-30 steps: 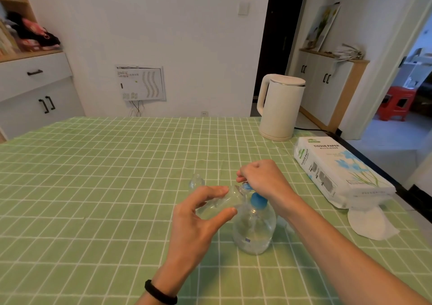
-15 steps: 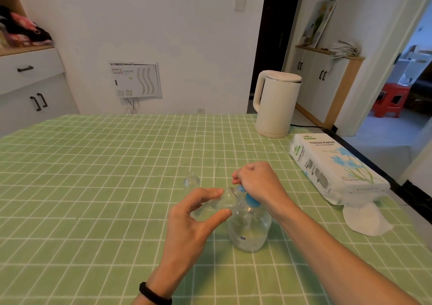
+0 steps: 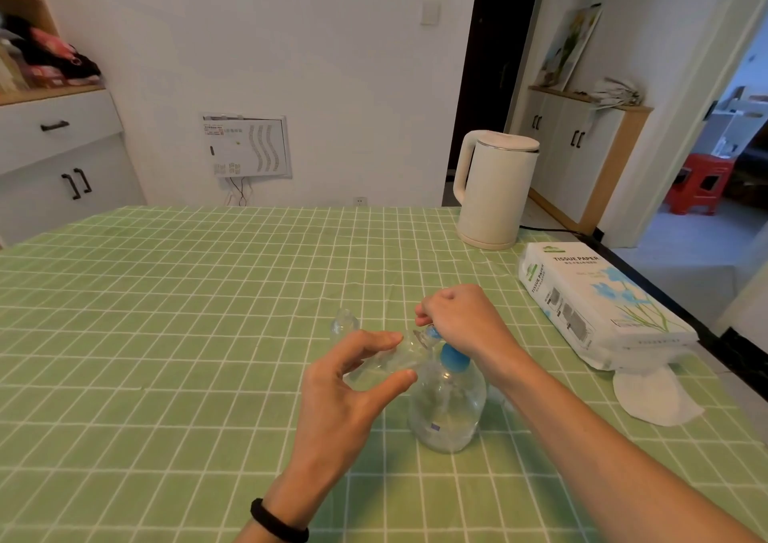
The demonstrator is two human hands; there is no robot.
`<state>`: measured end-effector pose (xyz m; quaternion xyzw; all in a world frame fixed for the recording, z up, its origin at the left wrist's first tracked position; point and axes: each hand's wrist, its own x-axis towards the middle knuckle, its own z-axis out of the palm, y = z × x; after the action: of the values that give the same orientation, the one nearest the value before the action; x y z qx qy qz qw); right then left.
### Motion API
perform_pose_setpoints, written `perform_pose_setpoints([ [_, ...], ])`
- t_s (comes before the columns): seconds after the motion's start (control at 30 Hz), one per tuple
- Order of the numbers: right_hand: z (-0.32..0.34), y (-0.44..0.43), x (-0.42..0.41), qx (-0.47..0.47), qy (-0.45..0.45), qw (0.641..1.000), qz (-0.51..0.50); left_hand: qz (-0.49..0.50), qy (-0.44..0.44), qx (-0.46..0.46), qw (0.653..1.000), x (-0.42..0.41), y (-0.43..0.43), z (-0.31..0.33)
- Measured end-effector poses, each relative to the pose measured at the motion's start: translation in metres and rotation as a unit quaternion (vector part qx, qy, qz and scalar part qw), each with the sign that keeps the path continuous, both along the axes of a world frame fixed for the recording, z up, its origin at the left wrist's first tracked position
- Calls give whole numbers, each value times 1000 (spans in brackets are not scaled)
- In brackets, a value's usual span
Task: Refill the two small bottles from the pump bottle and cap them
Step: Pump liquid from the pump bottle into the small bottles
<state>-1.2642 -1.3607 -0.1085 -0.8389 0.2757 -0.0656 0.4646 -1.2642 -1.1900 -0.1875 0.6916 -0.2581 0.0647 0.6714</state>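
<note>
We see the fingers (image 3: 386, 339) of the left hand (image 3: 345, 397) curled round a small clear plastic bottle (image 3: 386, 361), thumb below and fingertips above, holding it tilted with its mouth at the blue spout. The right hand (image 3: 461, 322), its fingers curled tight, grips the blue pump head of a round clear plastic pump bottle (image 3: 446, 413), which stands on the green checked worktop (image 3: 166, 334). Just behind the left hand we find a second small clear bottle (image 3: 344, 326), upright. Further right sit a cream electric kettle (image 3: 494, 189) and a white tissue paper pack (image 3: 590, 305).
</note>
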Motion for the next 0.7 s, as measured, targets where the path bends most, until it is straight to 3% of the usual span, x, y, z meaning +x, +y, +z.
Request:
perform_pose_setpoints([
  [0.7,2,0,0,-3,-10,1000,7,-21,1,-23,1000,-2,-1,5],
])
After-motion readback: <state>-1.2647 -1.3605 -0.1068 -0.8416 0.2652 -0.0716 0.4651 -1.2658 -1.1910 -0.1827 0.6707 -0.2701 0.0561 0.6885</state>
